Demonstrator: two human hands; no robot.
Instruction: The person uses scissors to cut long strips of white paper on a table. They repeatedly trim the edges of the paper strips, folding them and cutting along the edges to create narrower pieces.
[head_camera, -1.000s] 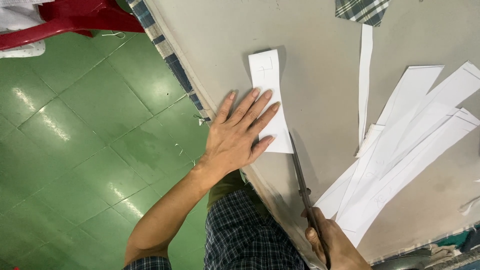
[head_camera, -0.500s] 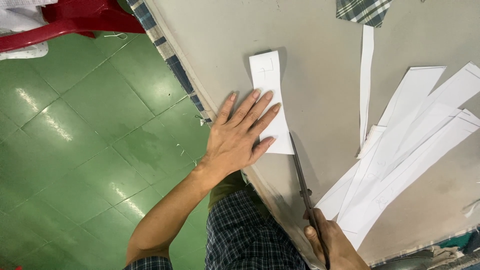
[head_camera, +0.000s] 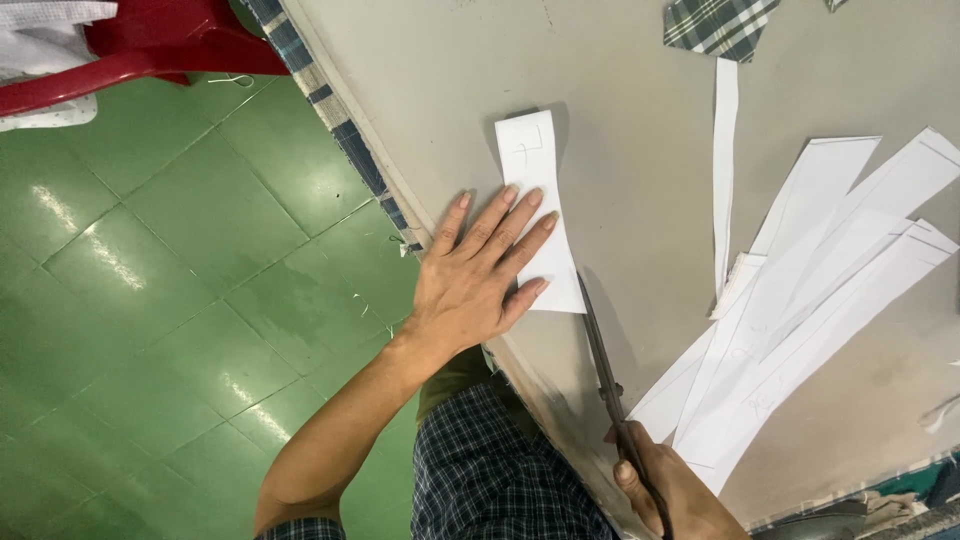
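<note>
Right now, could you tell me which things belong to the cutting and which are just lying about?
In use: left hand pressing white paper piece; right hand gripping scissors.
Lying about: paper strips, plaid fabric scrap, red chair.

A small white paper piece, a narrow rectangle with a faint pencil mark near its far end, lies flat on the grey tabletop close to the table's left edge, its long side running near to far. Dark long-bladed scissors lie low over the table just right of it, blades closed or nearly so, tips touching the paper's near right corner, handles nearest.
</note>
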